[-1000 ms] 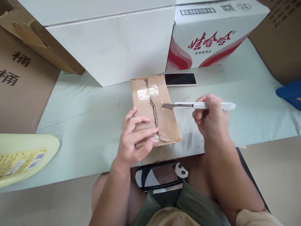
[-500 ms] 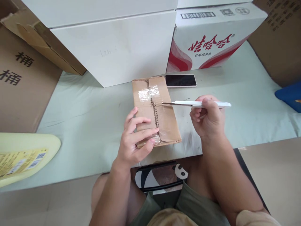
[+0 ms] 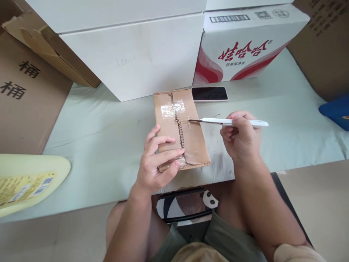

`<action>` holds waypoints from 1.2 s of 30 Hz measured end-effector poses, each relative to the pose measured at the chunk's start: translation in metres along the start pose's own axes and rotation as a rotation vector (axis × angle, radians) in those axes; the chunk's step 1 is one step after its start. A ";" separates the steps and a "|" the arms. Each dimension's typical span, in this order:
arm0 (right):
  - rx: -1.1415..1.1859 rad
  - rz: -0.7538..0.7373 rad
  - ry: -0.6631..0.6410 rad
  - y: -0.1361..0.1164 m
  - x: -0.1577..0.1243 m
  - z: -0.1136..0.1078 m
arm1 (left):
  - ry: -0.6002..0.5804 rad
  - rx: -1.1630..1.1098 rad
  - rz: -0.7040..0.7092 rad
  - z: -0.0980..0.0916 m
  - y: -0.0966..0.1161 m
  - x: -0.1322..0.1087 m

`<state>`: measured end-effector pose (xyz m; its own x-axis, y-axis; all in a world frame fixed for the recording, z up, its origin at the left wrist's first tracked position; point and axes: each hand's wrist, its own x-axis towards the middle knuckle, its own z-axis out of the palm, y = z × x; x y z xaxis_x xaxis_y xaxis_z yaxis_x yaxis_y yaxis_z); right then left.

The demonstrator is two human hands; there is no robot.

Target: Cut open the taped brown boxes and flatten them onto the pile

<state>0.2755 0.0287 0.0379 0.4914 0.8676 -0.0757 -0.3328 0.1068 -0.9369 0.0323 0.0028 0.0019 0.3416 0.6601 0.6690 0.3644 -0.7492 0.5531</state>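
Observation:
A small brown cardboard box lies on the pale green cloth, clear tape across its top and a ragged open seam down the middle. My left hand rests on its near left part, fingers spread over the top and thumb by the near taped edge. My right hand is closed around the white handle of a slim utility knife. The knife's dark blade points left, its tip over the right flap of the box, right of the seam. Whether the tip touches the cardboard I cannot tell.
A phone lies just behind the box. Beyond it stand a large white carton and a red-and-white carton. A pale yellow bottle lies at left, a blue object at right. The green cloth covers the surface.
Almost nothing differs. The knife in my right hand has shifted very slightly; my left hand and the box stay in place.

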 end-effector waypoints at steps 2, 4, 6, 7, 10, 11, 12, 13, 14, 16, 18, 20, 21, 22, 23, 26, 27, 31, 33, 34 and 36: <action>-0.002 -0.011 -0.001 0.000 0.000 0.000 | 0.000 0.002 -0.002 0.000 0.000 0.000; -0.004 -0.017 0.005 0.000 0.000 0.000 | -0.001 0.002 -0.006 0.000 0.000 0.000; -0.003 -0.013 0.009 0.000 0.000 0.000 | -0.005 0.003 -0.007 -0.001 0.000 0.000; -0.002 -0.011 0.012 0.000 -0.001 0.000 | -0.006 0.004 -0.005 -0.001 0.000 0.000; -0.003 -0.007 0.013 0.000 -0.001 0.001 | -0.003 0.005 -0.002 -0.001 0.000 0.001; -0.006 -0.009 0.011 0.000 -0.001 0.000 | 0.000 0.008 -0.001 -0.001 0.000 0.001; -0.010 -0.011 0.008 0.000 -0.001 0.000 | 0.003 0.012 -0.001 0.000 0.000 0.001; -0.015 -0.015 0.006 0.000 -0.001 0.000 | 0.006 0.017 -0.003 0.000 0.000 0.001; -0.019 -0.019 0.007 0.000 0.000 -0.001 | 0.008 0.022 -0.004 0.000 0.000 0.001; -0.019 -0.026 0.019 0.000 -0.001 -0.001 | 0.014 0.024 -0.006 0.001 0.001 0.001; -0.015 -0.029 0.029 0.000 -0.002 0.000 | 0.015 0.015 -0.007 0.001 0.001 0.001; -0.019 -0.030 0.021 0.000 -0.003 0.001 | 0.011 0.006 -0.008 0.001 0.001 0.001; -0.025 -0.029 0.014 0.000 -0.003 0.002 | 0.009 0.004 -0.009 0.001 0.001 0.001; -0.031 -0.029 0.011 0.000 -0.004 0.002 | 0.005 0.003 -0.008 0.001 0.000 0.002; -0.036 -0.031 0.011 0.000 -0.004 0.002 | 0.004 0.004 -0.006 0.001 0.000 0.002; -0.030 -0.043 0.035 -0.001 -0.003 0.001 | 0.003 0.014 -0.001 0.000 0.000 0.002; -0.024 -0.044 0.041 0.000 -0.002 0.000 | 0.004 0.017 0.001 0.000 0.000 0.002; -0.009 -0.035 0.045 0.000 -0.002 -0.002 | 0.001 0.021 -0.005 0.000 0.000 0.002; 0.014 -0.038 0.054 0.000 -0.002 -0.002 | -0.006 0.021 -0.005 0.000 0.000 0.002; 0.028 -0.042 0.059 0.000 -0.002 -0.001 | -0.009 0.020 -0.006 0.000 0.000 0.002; 0.047 -0.053 0.055 0.000 -0.002 -0.001 | -0.004 0.019 -0.010 0.000 0.000 0.001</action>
<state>0.2753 0.0260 0.0381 0.5524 0.8323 -0.0465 -0.3419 0.1753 -0.9232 0.0325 0.0037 0.0030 0.3412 0.6680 0.6613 0.3846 -0.7412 0.5503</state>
